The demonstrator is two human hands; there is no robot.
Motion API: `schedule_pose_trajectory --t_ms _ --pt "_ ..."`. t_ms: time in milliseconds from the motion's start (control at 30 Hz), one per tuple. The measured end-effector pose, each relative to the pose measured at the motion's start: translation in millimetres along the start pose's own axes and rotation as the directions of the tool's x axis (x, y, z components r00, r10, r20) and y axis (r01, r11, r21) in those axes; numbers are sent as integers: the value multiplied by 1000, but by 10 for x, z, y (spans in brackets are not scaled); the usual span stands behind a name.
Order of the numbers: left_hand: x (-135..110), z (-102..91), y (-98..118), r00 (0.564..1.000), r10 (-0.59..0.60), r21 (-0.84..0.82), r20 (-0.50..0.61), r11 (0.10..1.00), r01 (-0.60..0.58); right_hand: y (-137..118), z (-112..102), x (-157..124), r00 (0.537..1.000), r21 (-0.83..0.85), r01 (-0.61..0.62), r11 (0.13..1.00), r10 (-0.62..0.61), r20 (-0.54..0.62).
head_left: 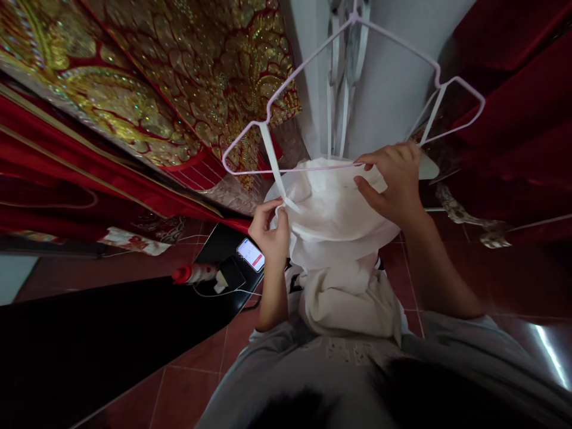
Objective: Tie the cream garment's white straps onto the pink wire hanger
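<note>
On the left, my left grip [271,233] pinched the base of a limp white strap [272,156]. The white garment [333,208] hung from the pink hanger [354,18] between my hands, seemingly light, soft and easily creased, best taken by its edge. My right grip [395,182] had thumb and forefinger spread; whether its other fingers held anything, I couldn't tell.

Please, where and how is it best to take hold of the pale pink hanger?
I would grip the hanger at its peak, where the two sloping sides meet, closing thumb and fingers from the wearer's side. That narrow part looks free, while white straps hang from both shoulders, and the right hand is at the lower bar, close to the white cloth.
</note>
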State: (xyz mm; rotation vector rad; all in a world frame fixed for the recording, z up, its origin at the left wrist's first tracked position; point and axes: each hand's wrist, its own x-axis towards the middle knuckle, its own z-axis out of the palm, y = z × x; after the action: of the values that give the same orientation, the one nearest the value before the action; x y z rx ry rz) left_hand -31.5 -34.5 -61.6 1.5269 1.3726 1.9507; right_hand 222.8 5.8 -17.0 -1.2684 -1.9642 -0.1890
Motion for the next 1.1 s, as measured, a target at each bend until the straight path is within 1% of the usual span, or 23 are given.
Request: schedule_pose_trajectory --t_ms 100,200,267,333,400,433,467,533,633,700,767,867,933,1033,1100 --pt "-48 -7 85 994 -7 38 107 999 3 -1 -12 -3 1000 2 -19 1000 19 17" --pt "-42 -13 229 968 55 100 243 992 -82 -7 -42 -11 997 5 -62 998 61 56" --pt "0 -37 312 938 103 149 332 976 -159 -5 -65 -16 996 -1 -66 998 66 65" --pt "68 -86 352 898 103 210 428 955 -210 6 -84 -18 996 -7 -60 998 61 64" --pt "149 -150 343 847 51 291 529 927 -237 25 -94 -19 997 -14 -53 999 54 58" --pt "190 -182 325 825 18 334 565 909 -250 35 -96 -18 997 -15 -49 999 50 54" --pt "229 -210 301 811 -11 377 585 889 -260 43 -97 -18 998 -16 -44 999 45 49" --pt "298 -249 254 802 -42 444 596 850 -285 53 -92 -17 999 -11 -32 999 32 40" --pt "372 -261 228 789 -54 491 612 808 -326 42 -73 -17 1000 -3 12 1000 -12 -6" --pt "404 -249 242 772 -60 493 633 800 -342 27 -55 -17 997 -6 53 999 -53 -59" --pt "425 -235 261 768 -54 485 638 803 -346 12 -40 -16 994 -15 67 998 -68 -83" --pt "432 -231 257 775 -23 453 632 822 -345 -2 -31 -15 998 -10 41 999 -42 -54" --pt "412 -248 231 774 -2 400 633 856 -326 -5 -34 -15 1000 4 14 1000 -14 -16" --pt "329 -304 171 781 9 295 624 923 -246 2 -35 -18 999 11 -24 1000 24 34" --pt "249 -352 122 808 -6 240 589 956 -168 11 -25 -21 999 14 -35 999 34 42"
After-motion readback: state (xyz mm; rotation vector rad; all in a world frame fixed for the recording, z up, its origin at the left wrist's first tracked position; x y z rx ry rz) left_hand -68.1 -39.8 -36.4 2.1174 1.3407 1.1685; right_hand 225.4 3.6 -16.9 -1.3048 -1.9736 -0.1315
